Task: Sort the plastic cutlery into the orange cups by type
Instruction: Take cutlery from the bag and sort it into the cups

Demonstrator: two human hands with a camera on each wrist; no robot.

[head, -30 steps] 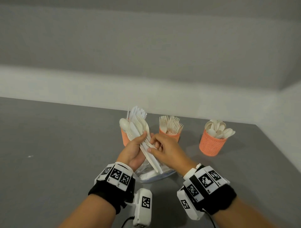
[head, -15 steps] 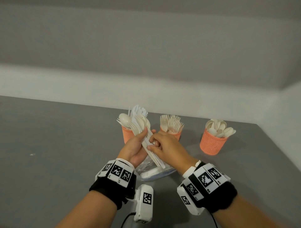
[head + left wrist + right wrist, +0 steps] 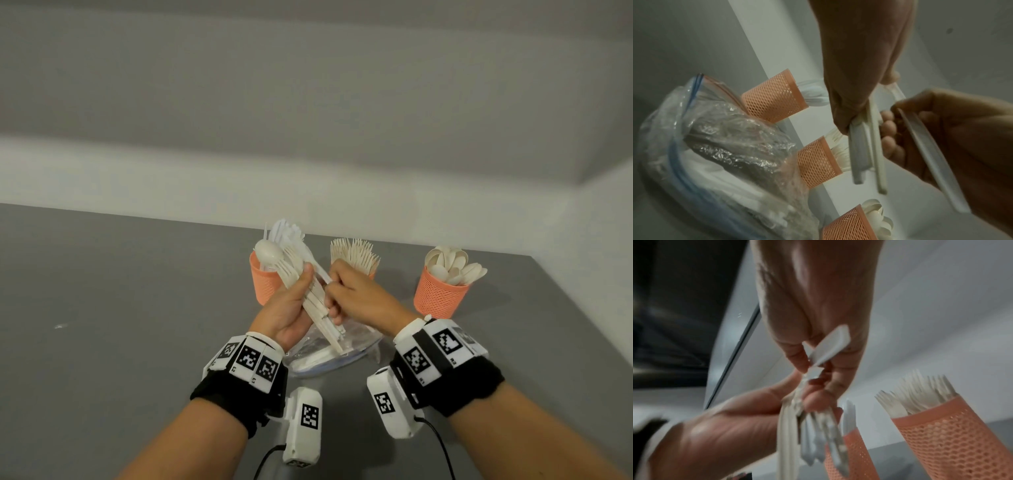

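Observation:
My left hand [image 3: 301, 291] grips a bundle of white and cream plastic cutlery [image 3: 291, 267], heads up, over the table. My right hand [image 3: 334, 294] pinches one white piece [image 3: 828, 347] at the bundle's right side; I cannot tell its type. Three orange mesh cups stand behind: the left cup [image 3: 262, 284] holds white knives, the middle cup [image 3: 951, 434] holds forks [image 3: 356, 257] and is mostly hidden by my right hand, and the right cup [image 3: 440, 296] holds spoons. The left wrist view shows the gripped handles [image 3: 859, 146] beside my right hand's fingers [image 3: 890, 126].
A clear zip bag [image 3: 329, 356] with more white cutlery lies on the grey table [image 3: 120, 325] just under my hands. A pale wall runs behind the cups, and the table's right edge is near the spoon cup.
Both hands have risen slightly and drawn together. The bundle now stands steeper, and my right fingers have curled tighter round one piece at its side.

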